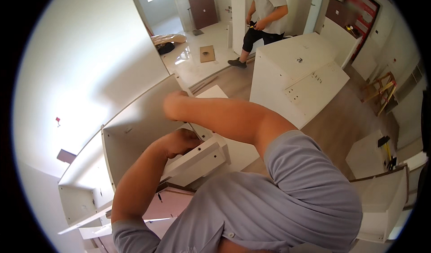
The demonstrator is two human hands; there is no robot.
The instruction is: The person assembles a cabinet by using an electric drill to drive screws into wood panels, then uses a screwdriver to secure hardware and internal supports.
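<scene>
While the left hand (182,141) clasps the short white laminated board (197,158) at frame centre | right hand (174,105) closes over the tall white cabinet panel (134,127) top edge, centre-left | risk: unsupported board may slip, straining the joint.

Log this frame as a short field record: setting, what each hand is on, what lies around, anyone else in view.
Setting: room with white cabinet parts on a wood floor
Left hand: on a white board piece
Right hand: on the upright white panel, fingers hidden
Nearby: large white cabinet, hammer
Other person: standing, holding something small
</scene>
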